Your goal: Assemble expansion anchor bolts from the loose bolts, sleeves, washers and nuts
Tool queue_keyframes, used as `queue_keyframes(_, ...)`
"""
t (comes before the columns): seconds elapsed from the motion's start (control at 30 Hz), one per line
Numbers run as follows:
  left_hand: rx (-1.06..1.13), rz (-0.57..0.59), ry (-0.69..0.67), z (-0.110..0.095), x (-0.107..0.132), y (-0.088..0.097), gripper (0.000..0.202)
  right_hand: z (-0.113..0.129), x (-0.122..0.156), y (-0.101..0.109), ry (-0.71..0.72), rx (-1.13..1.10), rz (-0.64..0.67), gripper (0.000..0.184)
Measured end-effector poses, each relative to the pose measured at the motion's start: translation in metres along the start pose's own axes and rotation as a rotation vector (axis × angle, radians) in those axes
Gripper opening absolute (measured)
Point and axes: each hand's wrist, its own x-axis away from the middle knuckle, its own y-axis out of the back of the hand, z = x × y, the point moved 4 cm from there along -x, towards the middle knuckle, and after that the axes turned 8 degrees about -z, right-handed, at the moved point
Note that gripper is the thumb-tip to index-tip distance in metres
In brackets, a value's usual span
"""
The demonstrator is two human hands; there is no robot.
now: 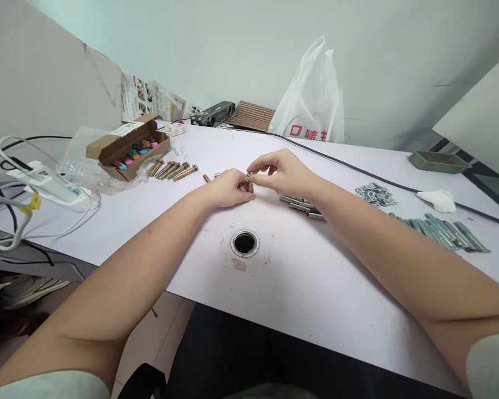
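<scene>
My left hand point(232, 188) is closed around a small metal fastener point(249, 178), whose upper end shows between the fingertips. From the right, the thumb and forefinger of my right hand point(285, 173) pinch at that same end. The fingers hide the rest of it, so its exact kind is unclear. Behind my left hand, the end of a brass-coloured metal piece point(207, 178) shows on the table. Several brass-coloured bolts point(177, 170) lie farther left. Grey metal tubes point(301, 206) rest beneath my right wrist.
On the white table point(216, 266) is a round cable hole point(245, 243). Right are a pile of nuts and washers point(375, 194), long bolts point(449, 233), a green tray point(438, 161) and a black cable point(349, 162). Left are an open carton point(128, 149) and a power strip point(58, 185).
</scene>
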Motion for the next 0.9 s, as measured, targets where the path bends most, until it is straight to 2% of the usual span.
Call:
queue_keyframes(0.27,0.007,0.037,-0.034,0.003,-0.003,-0.002,0.015,-0.004,0.001,-0.002,0.035,0.005,0.02,0.02)
queue_keyframes(0.57,0.013,0.05,-0.011,0.001,0.0,0.001,0.017,-0.008,0.008,-0.004,-0.032,-0.006,-0.036,0.022)
queue_keyframes(0.63,0.011,0.047,0.001,0.002,0.0,0.001,0.017,-0.012,0.008,-0.005,-0.046,0.014,-0.075,0.027)
queue_keyframes(0.7,-0.003,0.036,0.02,0.003,0.0,0.002,0.017,-0.014,0.009,-0.005,-0.042,0.028,-0.099,0.041)
queue_keyframes(0.77,-0.03,0.021,0.037,0.005,0.001,0.003,0.021,-0.016,0.01,-0.007,-0.008,0.055,-0.071,0.057)
queue_keyframes(0.8,-0.039,0.018,0.037,0.005,0.0,0.003,0.023,-0.015,0.011,-0.007,0.014,0.078,-0.057,0.058)
queue_keyframes(0.83,-0.04,0.018,0.031,0.005,0.0,0.003,0.024,-0.015,0.012,-0.007,0.032,0.1,-0.063,0.051)
queue_keyframes(0.87,-0.032,0.021,0.025,0.005,0.0,0.003,0.024,-0.015,0.013,-0.006,0.036,0.112,-0.1,0.04)
queue_keyframes(0.9,-0.018,0.028,0.02,0.006,-0.001,0.003,0.022,-0.014,0.013,-0.003,0.026,0.109,-0.162,0.037)
